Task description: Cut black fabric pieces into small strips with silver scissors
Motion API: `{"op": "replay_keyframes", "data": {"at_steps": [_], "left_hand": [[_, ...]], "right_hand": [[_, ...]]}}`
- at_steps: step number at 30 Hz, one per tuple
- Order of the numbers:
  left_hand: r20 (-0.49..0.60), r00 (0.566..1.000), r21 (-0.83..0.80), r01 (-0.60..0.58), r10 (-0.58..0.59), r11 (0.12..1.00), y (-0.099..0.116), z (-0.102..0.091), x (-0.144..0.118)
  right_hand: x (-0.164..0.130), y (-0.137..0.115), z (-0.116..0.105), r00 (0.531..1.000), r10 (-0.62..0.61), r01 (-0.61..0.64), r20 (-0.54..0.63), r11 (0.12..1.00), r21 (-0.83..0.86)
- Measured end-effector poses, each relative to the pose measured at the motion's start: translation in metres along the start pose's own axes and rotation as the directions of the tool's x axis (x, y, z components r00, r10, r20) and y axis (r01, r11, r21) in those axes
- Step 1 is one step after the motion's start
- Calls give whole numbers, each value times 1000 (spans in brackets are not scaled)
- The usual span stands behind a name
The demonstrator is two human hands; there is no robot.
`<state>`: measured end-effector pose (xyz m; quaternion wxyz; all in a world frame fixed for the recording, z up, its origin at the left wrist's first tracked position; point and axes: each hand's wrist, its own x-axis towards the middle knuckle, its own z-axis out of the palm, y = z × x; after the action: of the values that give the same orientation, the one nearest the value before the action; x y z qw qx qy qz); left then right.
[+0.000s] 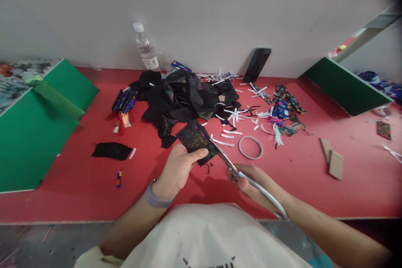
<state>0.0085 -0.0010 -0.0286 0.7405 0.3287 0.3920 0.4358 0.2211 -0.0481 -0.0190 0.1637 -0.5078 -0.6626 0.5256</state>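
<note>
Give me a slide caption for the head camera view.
Left hand holds a dark fabric piece while right hand cuts it with scissors over a red table.

Your two bare forearms, no sleeves reaching them, a grey band on your wrist just behind the left hand, right hand with no band, a white shirt with black lettering below both hands

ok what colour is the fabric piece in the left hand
Black with multicoloured speckled print: the small fabric piece pinched in the left hand, clearest in the head view.
</note>
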Motion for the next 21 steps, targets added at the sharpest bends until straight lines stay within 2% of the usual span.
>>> {"op": "replay_keyframes", "data": {"at_steps": [14,21], "left_hand": [[-29,1000,23,-8,9,1000,-4,-6,-2],[-43,999,1,21,-21,1000,-2,-5,-1]], "right_hand": [[3,-7,4,999,38,-39,20,999,33],[3,1,5,999,37,-38,15,998,58]]}}
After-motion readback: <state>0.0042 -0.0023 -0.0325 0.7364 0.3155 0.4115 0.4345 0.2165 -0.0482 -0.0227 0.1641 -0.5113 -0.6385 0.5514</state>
